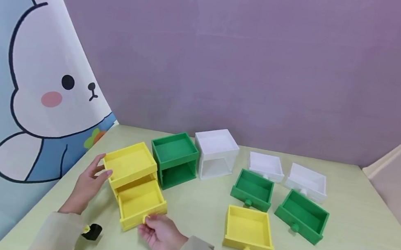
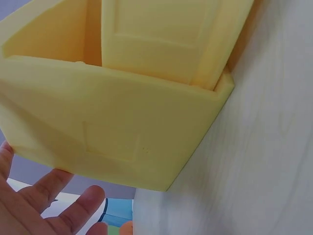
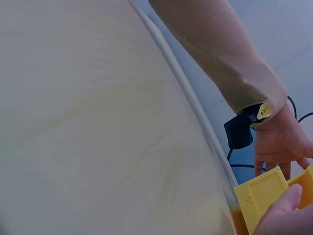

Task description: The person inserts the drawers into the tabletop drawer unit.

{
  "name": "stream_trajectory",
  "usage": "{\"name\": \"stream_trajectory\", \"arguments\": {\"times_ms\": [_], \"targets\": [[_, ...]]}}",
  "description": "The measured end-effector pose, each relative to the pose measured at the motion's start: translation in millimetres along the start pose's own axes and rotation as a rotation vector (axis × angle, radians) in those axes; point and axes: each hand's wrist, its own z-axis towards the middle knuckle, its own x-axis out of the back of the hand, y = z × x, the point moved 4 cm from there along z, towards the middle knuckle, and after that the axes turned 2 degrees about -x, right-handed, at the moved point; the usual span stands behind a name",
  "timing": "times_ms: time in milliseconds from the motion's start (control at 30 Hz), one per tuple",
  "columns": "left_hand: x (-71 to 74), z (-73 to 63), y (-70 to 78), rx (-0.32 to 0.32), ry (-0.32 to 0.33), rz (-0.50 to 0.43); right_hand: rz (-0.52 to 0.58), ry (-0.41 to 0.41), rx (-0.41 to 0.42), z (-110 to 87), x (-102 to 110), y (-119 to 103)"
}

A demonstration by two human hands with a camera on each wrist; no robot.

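Note:
A yellow two-tier cabinet (image 1: 130,162) stands at the left of the table, angled toward me. My left hand (image 1: 85,188) holds it by its left side, thumb near the front corner and fingers further back; the left wrist view shows those fingertips along its edge. Jutting from the lower opening is a yellow drawer (image 1: 141,200), its rear part inside the cabinet. My right hand (image 1: 162,236) pinches the knob on the drawer's front, which the fingers mostly cover. In the right wrist view the thumb lies beside the yellow drawer (image 3: 263,195).
To the right of the yellow cabinet stand a green cabinet (image 1: 174,155) and a white cabinet (image 1: 216,147), both with open lower slots. Loose drawers lie on the right: another yellow drawer (image 1: 249,229), two green drawers (image 1: 252,188) and two white drawers (image 1: 265,165). A purple backdrop rises behind.

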Motion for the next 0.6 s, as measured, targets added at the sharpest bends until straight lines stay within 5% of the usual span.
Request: {"name": "stream_trajectory", "arguments": {"times_ms": [600], "targets": [[-0.5, 3.0, 0.5, 0.022, -0.023, -0.013, -0.048, 0.017, 0.046, 6.6, 6.7, -5.8]]}}
